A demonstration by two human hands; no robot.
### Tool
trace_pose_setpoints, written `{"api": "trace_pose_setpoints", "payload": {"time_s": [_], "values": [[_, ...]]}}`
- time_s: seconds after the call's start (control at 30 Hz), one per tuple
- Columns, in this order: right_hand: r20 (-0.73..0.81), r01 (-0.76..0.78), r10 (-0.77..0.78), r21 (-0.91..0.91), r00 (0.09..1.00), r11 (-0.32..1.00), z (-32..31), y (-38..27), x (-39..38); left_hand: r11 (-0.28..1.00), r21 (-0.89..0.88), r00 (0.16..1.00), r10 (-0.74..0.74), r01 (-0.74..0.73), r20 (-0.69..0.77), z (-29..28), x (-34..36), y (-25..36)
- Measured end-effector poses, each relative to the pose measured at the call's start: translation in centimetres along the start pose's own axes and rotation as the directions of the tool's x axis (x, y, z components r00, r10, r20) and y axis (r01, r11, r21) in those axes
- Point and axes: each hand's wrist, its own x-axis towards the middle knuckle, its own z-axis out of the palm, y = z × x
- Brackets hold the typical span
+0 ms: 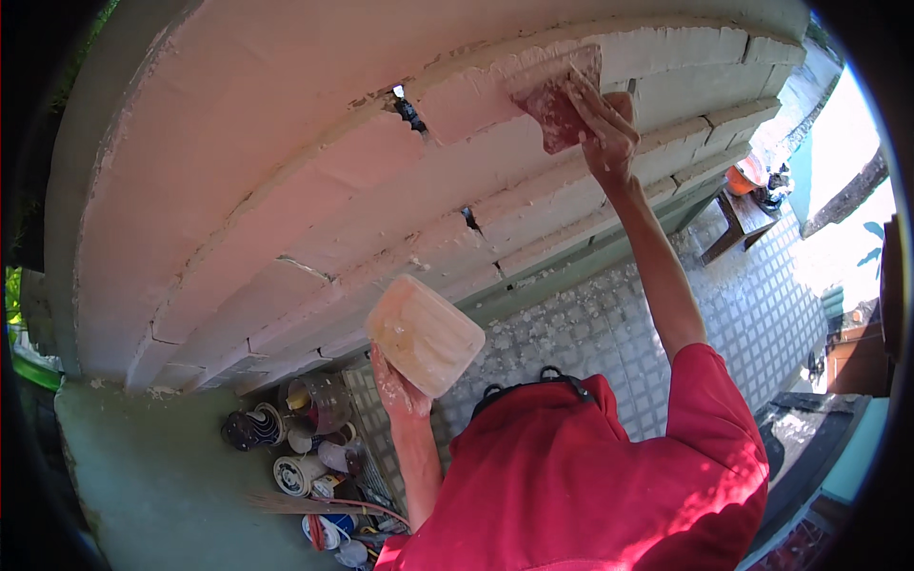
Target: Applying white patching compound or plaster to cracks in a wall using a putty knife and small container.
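Note:
My right hand (pixel 611 133) presses a red flat putty spreader (pixel 562 105), smeared with pale putty, against the upper part of the block wall (pixel 447 162). Its fingers lie along the back of the spreader, close to a ridge of fresh putty in a wall joint. Lower down and to the left, my left hand (pixel 402 383) grips a pale rounded plastic tub (pixel 426 335) from below, apart from the wall. Whitish smears coat the tub and both hands. Raised joint lines cross the wall, with a dark gap (pixel 409 112) left of the spreader and a smaller hole (pixel 469 219) below it.
Several buckets (pixel 298 474) and containers crowd the floor at lower left, beside a greenish wall (pixel 181 476). A wooden stool (pixel 741 224) bearing an orange container (pixel 746 175) stands at right. White spatter marks the patterned tile floor (pixel 609 333).

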Motion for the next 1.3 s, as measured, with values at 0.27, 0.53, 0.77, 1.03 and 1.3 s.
{"api": "trace_pose_setpoints", "payload": {"time_s": [0.27, 0.53, 0.77, 1.03, 1.3], "values": [[0.055, 0.044, -0.045, 0.015, 0.998, 0.999, -3.2, 0.0, -2.7, 1.000, 0.000, 1.000, 0.001, -0.001, 0.014, 0.7, -1.0, -0.5], [-0.025, -0.048, 0.047, -0.031, 0.999, 0.998, -1.3, 1.8, -1.3, 0.998, 0.059, 0.999, 0.006, -0.008, 0.041, 2.7, -0.7, -1.7], [-0.046, -0.076, 0.076, 0.006, 0.996, 0.997, -4.6, 0.0, -1.3, 0.999, 0.006, 0.999, -0.037, 0.037, 0.037, 2.4, -1.5, -1.9], [-0.026, -0.221, 0.222, 0.020, 0.975, 0.975, -2.5, -0.9, -1.8, 0.999, 0.037, 0.998, -0.015, 0.013, 0.057, 2.4, -0.5, -2.7], [-0.317, -0.655, 0.715, 0.288, 0.623, 0.699, -4.9, -1.3, -1.4, 0.996, -0.005, 0.996, -0.089, 0.089, -0.024, 2.0, -1.1, -2.2]]}}
